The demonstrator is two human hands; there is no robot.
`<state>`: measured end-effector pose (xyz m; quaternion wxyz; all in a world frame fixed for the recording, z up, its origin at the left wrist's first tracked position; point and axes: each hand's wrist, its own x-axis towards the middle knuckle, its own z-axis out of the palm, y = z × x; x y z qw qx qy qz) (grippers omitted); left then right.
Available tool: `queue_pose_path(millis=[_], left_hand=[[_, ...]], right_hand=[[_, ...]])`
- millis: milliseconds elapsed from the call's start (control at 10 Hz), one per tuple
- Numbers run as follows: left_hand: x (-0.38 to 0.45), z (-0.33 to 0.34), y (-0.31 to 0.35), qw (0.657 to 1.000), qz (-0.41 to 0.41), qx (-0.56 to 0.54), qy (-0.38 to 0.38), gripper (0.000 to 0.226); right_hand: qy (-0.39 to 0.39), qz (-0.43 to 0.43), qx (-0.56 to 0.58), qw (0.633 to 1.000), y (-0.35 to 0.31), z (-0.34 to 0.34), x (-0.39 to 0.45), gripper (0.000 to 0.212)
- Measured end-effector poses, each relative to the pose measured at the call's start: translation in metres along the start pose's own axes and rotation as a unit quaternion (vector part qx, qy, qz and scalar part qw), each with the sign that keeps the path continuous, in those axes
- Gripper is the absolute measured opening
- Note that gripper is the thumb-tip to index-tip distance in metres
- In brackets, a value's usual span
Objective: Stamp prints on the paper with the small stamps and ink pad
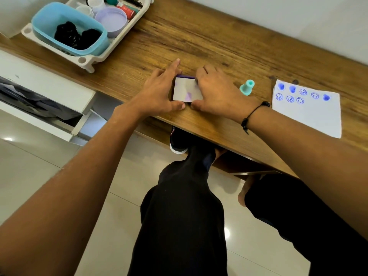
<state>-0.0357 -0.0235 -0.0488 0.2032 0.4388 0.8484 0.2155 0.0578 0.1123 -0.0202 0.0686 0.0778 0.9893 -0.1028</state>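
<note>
On the brown wooden desk (209, 42), both hands pinch the ink pad (186, 90): left hand (159, 92) at its 9 o'clock, right hand (217, 92) at 3. Farther right lie a teal stamp (247, 87) and stamped paper (310, 110). A blue tub (49, 18) holds black things.

Wooden desk (209, 36), white wall (278, 16), glossy tiled floor (39, 166), open white drawer (49, 92)

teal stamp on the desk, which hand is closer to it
Right. The right hand grips the ink pad just left of the teal stamp; the left hand holds the pad's far side.
</note>
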Motion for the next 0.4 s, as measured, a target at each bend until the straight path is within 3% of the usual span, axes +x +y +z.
queue_pose_path(millis=[300,400], left_hand=[[0.000,0.001,-0.002,1.000,0.002,-0.002,0.020,0.098],[-0.005,-0.004,0.006,0.999,0.018,0.025,0.012,0.100]], right_hand=[[-0.036,0.002,0.000,0.999,0.002,-0.007,0.005,0.066],[0.010,0.022,0.030,0.999,0.003,-0.020,-0.008,0.070]])
